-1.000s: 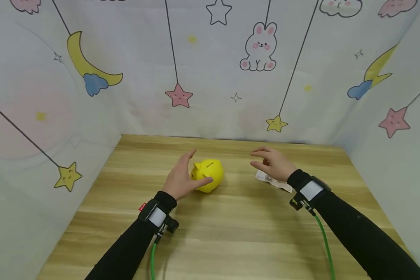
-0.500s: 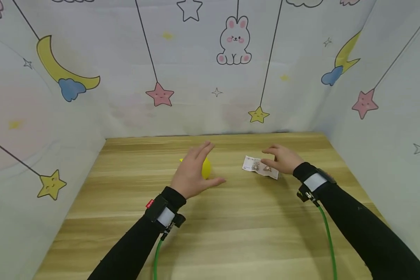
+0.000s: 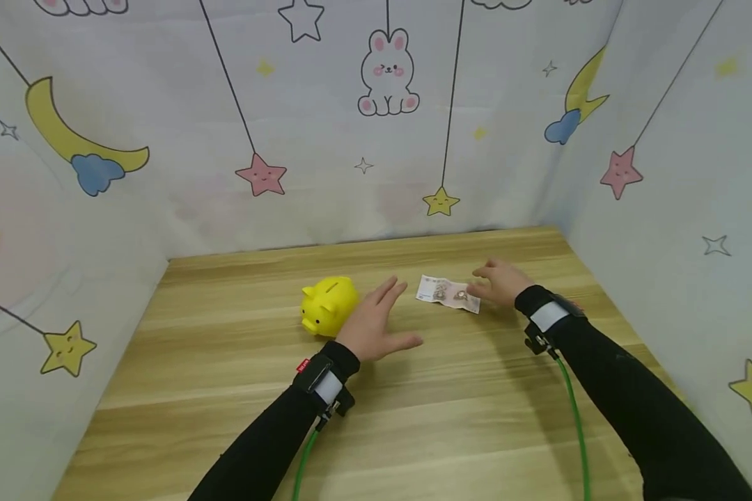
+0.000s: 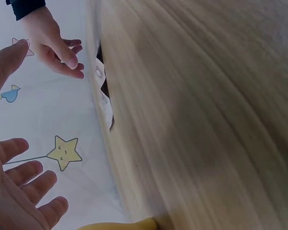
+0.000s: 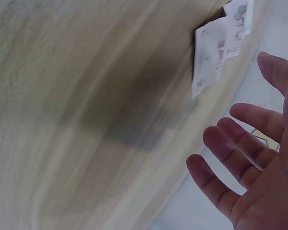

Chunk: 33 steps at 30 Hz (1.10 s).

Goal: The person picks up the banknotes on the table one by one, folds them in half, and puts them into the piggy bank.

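Note:
A yellow piggy bank with a slot on its back stands left of centre on the wooden table. My left hand is just right of it, fingers spread and holding nothing, overlapping its edge in the head view. A creased banknote lies flat at the back right. Over its right end hovers my right hand, fingers relaxed and nothing between them. In the right wrist view the banknote shows raised folds beyond the fingers. Only a yellow edge of the piggy bank enters the left wrist view.
The wooden table ends at a back curtain printed with stars, a moon and a rabbit. Similar cloth walls rise at the left and right. A green cable trails from each wrist camera.
My left hand has moved right, from in front of the piggy bank to its right side. My right hand stays near the banknote, now over its right end. The head view has shifted right.

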{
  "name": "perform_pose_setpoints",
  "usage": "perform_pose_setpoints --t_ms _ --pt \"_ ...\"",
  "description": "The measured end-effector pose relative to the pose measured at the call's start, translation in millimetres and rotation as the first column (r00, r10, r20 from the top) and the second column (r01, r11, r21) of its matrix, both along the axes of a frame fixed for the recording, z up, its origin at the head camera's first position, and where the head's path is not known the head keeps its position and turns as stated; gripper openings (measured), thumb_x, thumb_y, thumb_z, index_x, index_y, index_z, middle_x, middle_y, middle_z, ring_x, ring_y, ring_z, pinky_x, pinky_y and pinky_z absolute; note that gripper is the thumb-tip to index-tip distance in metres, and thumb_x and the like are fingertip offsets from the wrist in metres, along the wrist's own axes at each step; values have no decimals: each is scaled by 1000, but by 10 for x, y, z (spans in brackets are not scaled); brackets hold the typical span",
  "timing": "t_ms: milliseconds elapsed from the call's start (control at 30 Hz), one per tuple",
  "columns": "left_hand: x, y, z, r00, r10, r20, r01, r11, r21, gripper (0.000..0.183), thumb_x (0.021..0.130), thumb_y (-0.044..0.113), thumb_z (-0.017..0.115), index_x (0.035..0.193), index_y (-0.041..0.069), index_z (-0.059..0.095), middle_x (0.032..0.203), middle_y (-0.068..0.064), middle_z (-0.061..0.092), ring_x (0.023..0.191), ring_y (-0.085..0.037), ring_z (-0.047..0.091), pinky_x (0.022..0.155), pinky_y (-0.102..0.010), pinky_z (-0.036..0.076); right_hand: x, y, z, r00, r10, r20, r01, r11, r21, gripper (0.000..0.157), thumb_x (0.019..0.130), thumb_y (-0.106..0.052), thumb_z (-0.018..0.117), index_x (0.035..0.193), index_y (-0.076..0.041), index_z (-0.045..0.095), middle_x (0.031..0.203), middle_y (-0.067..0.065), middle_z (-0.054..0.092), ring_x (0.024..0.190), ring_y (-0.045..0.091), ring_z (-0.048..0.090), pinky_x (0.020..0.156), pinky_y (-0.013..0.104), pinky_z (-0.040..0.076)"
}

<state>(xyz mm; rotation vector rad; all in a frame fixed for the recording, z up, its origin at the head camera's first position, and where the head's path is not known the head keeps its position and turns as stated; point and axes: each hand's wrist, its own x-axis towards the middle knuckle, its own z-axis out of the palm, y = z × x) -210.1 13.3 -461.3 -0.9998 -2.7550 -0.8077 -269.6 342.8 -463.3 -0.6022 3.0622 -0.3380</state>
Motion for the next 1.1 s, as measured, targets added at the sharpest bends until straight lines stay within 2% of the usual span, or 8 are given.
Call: perform_pose_setpoints --t_ms 167,367,667,900,1100 --pt "-28 -13 -136 999 15 45 -15 1000 9 94 74 64 70 146 29 19 150 1 15 132 -21 26 101 -39 27 -10 8 -77 1000 -20 18 19 999 25 46 92 -41 60 118 -3 59 111 19 52 94 32 53 81 45 43" --pt "-35 -32 -205 997 26 67 -25 1000 -17 94 74 68 67 146 30 18 151 2 14 133 -20 26 102 -37 27 20 35 -142 997 -62 38 62 998 25 42 90 -44 61 111 -7 62 103 12 51 83 24 53 74 41 43" --pt "-59 -16 -226 998 19 64 -17 999 -30 95 74 68 67 146 30 18 151 1 14 133 -20 25 102 -37 26 24 48 -168 998 -69 -8 69 997 20 42 88 -47 64 108 -10 62 101 10 51 83 24 52 72 41 44" --pt "-77 -38 -206 999 3 45 -2 1000 -30 95 74 67 66 146 26 19 150 -2 15 133 -21 26 102 -36 27 39 64 -129 995 -99 2 99 995 23 44 88 -47 63 111 -9 61 103 11 51 85 26 53 71 42 44" --pt "-92 -47 -221 999 -5 35 6 1000 -25 95 75 63 69 146 24 20 150 -5 17 132 -23 28 101 -39 28 19 62 -209 993 -122 -2 122 991 50 47 86 -52 64 106 -10 60 100 8 52 81 24 53 70 41 45"
